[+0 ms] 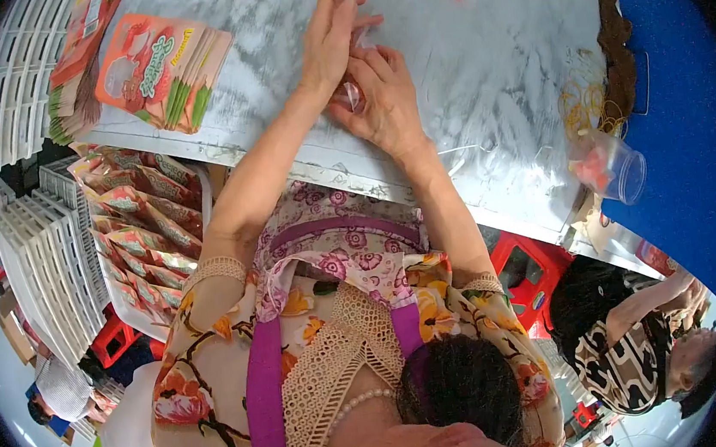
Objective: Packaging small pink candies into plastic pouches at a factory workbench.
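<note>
Both of my hands meet over the grey worktable. My right hand curls its fingers round a small clear plastic packet with a reddish tint, partly covered by the palm. My left hand lies just beyond it, fingers bent together at the right hand's fingertips. Whatever sits between its fingers is mostly hidden, though a bit of clear plastic shows there. To the left of my hands lies a fanned stack of flat orange-pink printed pouches.
More pouches lie at the table's left edge. Below stands a white bin of filled pouches beside stacked white crates. Rubber bands and a clear cup with orange-red pieces lie right, near a red stool and another person.
</note>
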`<state>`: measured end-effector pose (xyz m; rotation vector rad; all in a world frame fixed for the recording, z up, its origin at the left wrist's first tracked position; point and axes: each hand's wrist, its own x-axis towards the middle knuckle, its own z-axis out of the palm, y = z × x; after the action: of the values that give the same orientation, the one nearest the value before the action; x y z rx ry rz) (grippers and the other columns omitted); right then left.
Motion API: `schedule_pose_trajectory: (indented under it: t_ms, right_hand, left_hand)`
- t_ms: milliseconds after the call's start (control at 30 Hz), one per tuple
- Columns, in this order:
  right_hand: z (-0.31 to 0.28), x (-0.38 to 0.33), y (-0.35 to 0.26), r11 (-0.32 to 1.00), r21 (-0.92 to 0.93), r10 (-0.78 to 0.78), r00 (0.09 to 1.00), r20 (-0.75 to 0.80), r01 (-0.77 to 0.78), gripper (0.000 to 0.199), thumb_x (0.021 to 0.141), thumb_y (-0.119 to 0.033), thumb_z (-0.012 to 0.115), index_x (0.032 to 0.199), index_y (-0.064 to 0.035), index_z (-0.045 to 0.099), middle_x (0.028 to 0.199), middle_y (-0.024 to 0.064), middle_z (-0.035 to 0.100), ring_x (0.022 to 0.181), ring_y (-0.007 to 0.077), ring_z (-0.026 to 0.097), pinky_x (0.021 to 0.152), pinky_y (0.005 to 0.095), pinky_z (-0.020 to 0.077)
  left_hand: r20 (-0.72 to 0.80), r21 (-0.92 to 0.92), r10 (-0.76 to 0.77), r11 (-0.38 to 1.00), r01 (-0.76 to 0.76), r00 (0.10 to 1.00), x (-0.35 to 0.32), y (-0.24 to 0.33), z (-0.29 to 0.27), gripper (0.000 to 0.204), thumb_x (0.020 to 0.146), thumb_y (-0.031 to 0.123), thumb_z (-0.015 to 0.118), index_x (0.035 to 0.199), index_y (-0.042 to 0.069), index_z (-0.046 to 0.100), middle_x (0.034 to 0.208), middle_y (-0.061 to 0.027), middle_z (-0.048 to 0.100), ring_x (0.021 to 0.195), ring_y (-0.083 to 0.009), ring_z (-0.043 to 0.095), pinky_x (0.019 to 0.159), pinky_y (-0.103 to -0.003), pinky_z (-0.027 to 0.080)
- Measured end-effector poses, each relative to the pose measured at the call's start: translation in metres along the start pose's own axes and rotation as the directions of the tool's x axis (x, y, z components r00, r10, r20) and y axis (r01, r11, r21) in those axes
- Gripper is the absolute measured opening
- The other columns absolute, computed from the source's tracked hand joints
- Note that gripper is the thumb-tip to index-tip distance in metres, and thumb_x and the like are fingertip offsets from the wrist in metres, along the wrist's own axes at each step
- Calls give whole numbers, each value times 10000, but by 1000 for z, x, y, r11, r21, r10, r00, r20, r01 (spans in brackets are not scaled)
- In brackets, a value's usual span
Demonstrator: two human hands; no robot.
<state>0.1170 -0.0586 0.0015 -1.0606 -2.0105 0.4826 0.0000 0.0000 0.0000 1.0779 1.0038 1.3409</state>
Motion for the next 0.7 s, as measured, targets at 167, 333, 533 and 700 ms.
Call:
schedule_pose_trajectory:
  t_ms: [167, 333, 533, 700]
  right_hand:
    - [6, 3, 4, 1000, -10, -8, 997, -74, 7, 368, 620, -119, 742, 974, -92, 645, 1077, 46, 609, 1014, 315, 534, 921, 416, 412]
    - [5, 1, -1, 999, 15, 38, 996, -82, -37, 379, 621, -90, 737, 990, -95, 650, 1099, 51, 606, 1041, 320, 524, 902, 404, 429]
    - [4, 8, -8, 997, 21, 82, 986, -144, -80, 385, 619, -85, 751, 990, -111, 652, 1078, 47, 618, 963, 310, 552, 883, 403, 429]
    - [14, 5, 1, 999, -46, -18, 996, -83, 14, 395, 625, -72, 739, 1006, -133, 653, 1117, 39, 613, 993, 293, 544, 854, 383, 459]
  left_hand:
    - [250, 76, -237, 971, 225, 939, -3, 19, -21, 425, 1016, 311, 396, 1372, 80, 413, 1236, -97, 551, 1102, -246, 598, 915, -345, 471]
    - [329, 61, -182, 983, 172, 926, -34, 9, -40, 538, 1011, 367, 386, 1452, 82, 272, 1406, -147, 395, 1301, -252, 415, 1043, -365, 368]
    - [188, 20, -49, 999, 46, 981, -44, 3, -26, 701, 987, 422, 398, 1506, 74, 80, 1518, -204, 188, 1398, -287, 254, 1104, -391, 276]
    - [41, -473, -159, 866, 159, 986, -42, 6, -28, 699, 985, 401, 417, 1505, 73, 86, 1497, -214, 223, 1388, -335, 274, 1095, -429, 293]
